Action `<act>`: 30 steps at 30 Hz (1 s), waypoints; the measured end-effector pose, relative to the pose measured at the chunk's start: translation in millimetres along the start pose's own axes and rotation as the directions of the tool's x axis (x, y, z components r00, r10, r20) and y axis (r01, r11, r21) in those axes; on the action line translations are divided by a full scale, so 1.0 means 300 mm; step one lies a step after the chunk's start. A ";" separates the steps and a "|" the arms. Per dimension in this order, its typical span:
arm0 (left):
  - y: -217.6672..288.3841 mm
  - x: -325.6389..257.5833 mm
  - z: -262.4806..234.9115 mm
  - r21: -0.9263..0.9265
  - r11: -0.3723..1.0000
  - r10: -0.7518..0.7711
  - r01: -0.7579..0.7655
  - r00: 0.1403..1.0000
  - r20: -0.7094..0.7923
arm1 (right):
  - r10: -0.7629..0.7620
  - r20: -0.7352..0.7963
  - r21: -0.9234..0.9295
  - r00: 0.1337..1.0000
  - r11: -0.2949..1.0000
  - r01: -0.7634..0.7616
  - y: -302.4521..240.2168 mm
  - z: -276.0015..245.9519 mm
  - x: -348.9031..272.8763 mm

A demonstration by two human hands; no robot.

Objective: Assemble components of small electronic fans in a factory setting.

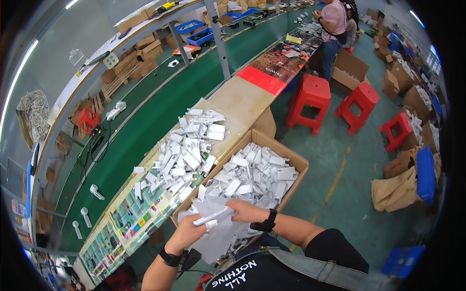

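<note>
Over the near end of an open cardboard box point(299, 169), both hands are closed on a long white plastic piece with a rounded end point(213, 217). My left hand point(188, 233) grips its left end, with something white at a fingertip. My right hand point(246, 212) pinches around its right end. A thin translucent plastic sheet or bag point(212, 246) hangs about the piece and below it; I cannot tell whether the piece is inside. Many white plastic parts point(252, 167) fill the box. More white parts point(189, 150) are heaped on the narrow worktable point(235, 99) beside it.
A green conveyor belt point(127, 133) runs along the left, bearing several white handled pieces point(96, 192). Red stools point(310, 99) stand on the floor beyond the box. Farther off, a person in a pink shirt point(334, 19) stands at the table. Cartons and a blue crate point(425, 174) line the right.
</note>
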State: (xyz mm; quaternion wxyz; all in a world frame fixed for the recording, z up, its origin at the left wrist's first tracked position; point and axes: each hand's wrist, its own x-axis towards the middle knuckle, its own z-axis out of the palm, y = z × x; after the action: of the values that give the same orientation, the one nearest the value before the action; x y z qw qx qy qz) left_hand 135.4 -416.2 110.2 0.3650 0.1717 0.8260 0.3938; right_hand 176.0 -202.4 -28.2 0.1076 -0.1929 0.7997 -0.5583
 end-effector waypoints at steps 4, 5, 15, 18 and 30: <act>-0.054 -0.022 -0.001 -0.400 0.916 0.011 -0.003 1.000 0.017 | 0.027 -0.148 0.020 0.989 0.999 -0.025 0.043 -0.049 -0.055; -0.070 -0.031 0.003 -0.550 0.835 0.013 -0.019 1.000 -0.014 | 0.126 -0.182 0.118 0.975 0.987 -0.106 0.047 -0.050 -0.069; -0.436 -0.097 0.055 -0.386 0.922 -0.098 -0.034 0.943 -0.317 | 0.310 -0.351 0.665 0.884 0.747 0.002 0.064 -0.007 -0.138; -0.584 -0.032 0.150 0.103 0.991 0.123 -0.087 0.897 -0.424 | 0.234 -0.356 0.773 0.905 0.618 0.145 -0.060 0.017 -0.113; -0.372 -0.035 0.276 0.037 0.931 0.333 -0.363 0.805 -0.491 | 0.041 -0.544 0.487 0.838 0.829 0.275 -0.347 0.065 -0.040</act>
State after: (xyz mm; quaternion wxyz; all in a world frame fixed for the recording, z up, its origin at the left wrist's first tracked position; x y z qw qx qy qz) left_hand 204.2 -449.1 -6.5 0.0706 0.2040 0.8335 0.5086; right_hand 214.0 -245.3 61.5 -0.1040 -0.0420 0.5901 -0.7995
